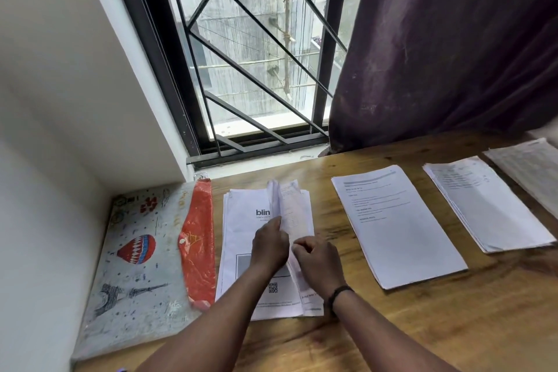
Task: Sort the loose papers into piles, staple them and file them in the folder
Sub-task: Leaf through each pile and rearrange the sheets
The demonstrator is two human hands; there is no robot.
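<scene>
The wooden worktop (407,326) runs from a white wall on the left to the right frame edge, its far edge against a barred window (256,54) and a dark purple curtain (453,39). Bare wood lies open in front of the papers and between the piles.

One folder (136,266) lies flat at the left against the wall, printed with a hot-air balloon and a tower, its orange flap (199,239) folded open toward the papers. Four piles of white paper sit in a row: the leftmost pile (241,251) just beside the flap, a second pile (395,226) near it, a third pile (483,202) further right, and a fourth pile (531,169) cut by the frame edge.

Both hands work at the leftmost pile. The left hand (270,248) holds a raised sheet (287,205) by its edge, fingers curled on it; the right hand (318,263) pinches the same sheet lower down, a dark band on its wrist.

The top page reads "blin", the rest hidden, and carries a QR code. Print on the other piles is too small to read.
</scene>
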